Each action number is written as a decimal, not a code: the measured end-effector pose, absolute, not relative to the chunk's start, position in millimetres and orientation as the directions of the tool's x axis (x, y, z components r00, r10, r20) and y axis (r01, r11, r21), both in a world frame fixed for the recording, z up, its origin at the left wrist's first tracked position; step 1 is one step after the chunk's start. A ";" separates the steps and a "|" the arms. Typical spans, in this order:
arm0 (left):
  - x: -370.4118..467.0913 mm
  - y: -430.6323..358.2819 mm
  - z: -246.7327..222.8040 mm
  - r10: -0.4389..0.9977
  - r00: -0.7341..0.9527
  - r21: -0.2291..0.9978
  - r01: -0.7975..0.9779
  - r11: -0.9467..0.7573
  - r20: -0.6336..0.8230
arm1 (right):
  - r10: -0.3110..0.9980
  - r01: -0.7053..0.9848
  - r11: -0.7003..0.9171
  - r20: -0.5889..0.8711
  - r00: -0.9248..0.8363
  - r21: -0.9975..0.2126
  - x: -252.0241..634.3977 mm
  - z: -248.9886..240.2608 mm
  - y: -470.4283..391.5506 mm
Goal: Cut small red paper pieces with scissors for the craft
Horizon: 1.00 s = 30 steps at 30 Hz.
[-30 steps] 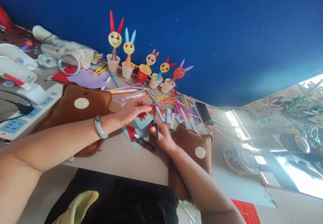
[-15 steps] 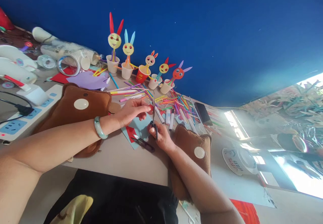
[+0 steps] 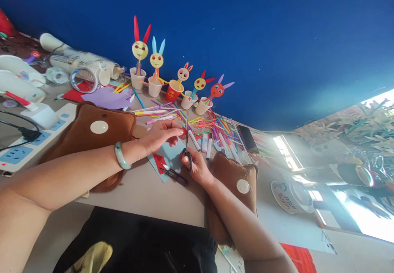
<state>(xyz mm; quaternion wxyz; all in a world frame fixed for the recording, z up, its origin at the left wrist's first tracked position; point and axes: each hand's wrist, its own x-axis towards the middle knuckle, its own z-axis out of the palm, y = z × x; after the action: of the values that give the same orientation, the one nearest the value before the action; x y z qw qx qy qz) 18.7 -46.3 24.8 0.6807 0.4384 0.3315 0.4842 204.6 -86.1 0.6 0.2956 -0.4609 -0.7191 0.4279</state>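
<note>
While a brown cushion (image 3: 92,139) lies left of the grip, the left hand (image 3: 163,136) pinches red paper (image 3: 184,132) beside the blades of scissors (image 3: 186,139), the right hand (image 3: 198,169) grasps their handles, and a second cushion (image 3: 233,174) lies just right.

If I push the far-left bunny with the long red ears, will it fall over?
Maybe: the bunny has its face well above its white cup, which narrows toward the bottom, so it could tip. It may feel light, since the cup looks like paper. Its red ears look thin, so they'd probably bend.
</note>
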 end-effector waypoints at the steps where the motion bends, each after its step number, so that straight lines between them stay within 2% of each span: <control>1: 18.7 -46.4 25.2 0.950 0.310 0.918 -0.369 0.146 -0.027 | 0.916 0.409 0.210 0.032 -0.400 -0.888 204.5 0.7 -86.2; 30: 18.6 -46.0 28.9 0.961 0.274 0.916 -0.373 0.147 -0.042 | 0.914 0.408 0.197 0.017 -0.405 -0.892 202.7 2.2 -85.7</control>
<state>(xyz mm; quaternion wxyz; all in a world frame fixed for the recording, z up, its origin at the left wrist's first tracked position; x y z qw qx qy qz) 18.6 -46.0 28.9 0.6744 0.4268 0.3441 0.4946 202.7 -85.7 2.2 0.2912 -0.4612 -0.7166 0.4346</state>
